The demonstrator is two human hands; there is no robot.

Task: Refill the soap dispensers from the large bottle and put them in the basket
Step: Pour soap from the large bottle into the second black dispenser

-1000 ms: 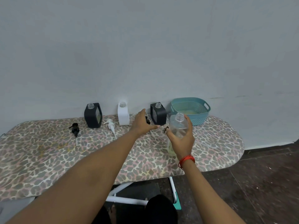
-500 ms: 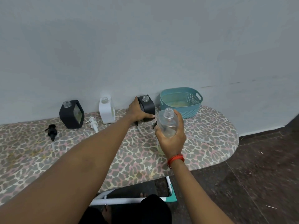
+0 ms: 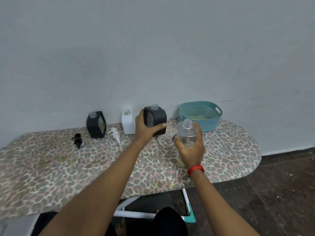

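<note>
Left hand (image 3: 148, 129) was wrapped around the right-hand black dispenser (image 3: 156, 119), fingers (image 3: 160, 125) across its front face and thumb behind, the body tipped slightly. Whether its base had cleared the board could not be told. Its neck stood open, no pump fitted, so it looked ready to receive soap.

Right hand (image 3: 191, 149) was closed around the large clear bottle (image 3: 186, 133), gripping mid-body with the uncapped mouth upright; a red thread band (image 3: 196, 169) sat at the wrist. A little yellowish liquid showed at the bottle's bottom, below the palm. Judgement: the upright hold kept the soap in until the two necks were brought together, and the mid-body grip should allow a controlled tilt.

The two containers were near each other but apart, dispenser to the left of and behind the bottle. Probable step in hand: bringing the dispenser to the bottle for pouring.

Further out, a white dispenser (image 3: 128, 122) stood just left of the held one and a second black dispenser (image 3: 96, 125) further left, both against the wall with necks open. A white pump (image 3: 115, 135) and a black pump (image 3: 77, 140) lay on the leopard-print board (image 3: 68, 167) in front of them, presumably removed for filling. The teal basket (image 3: 211, 120) sat at the board's far right, no dispenser in it.
</note>
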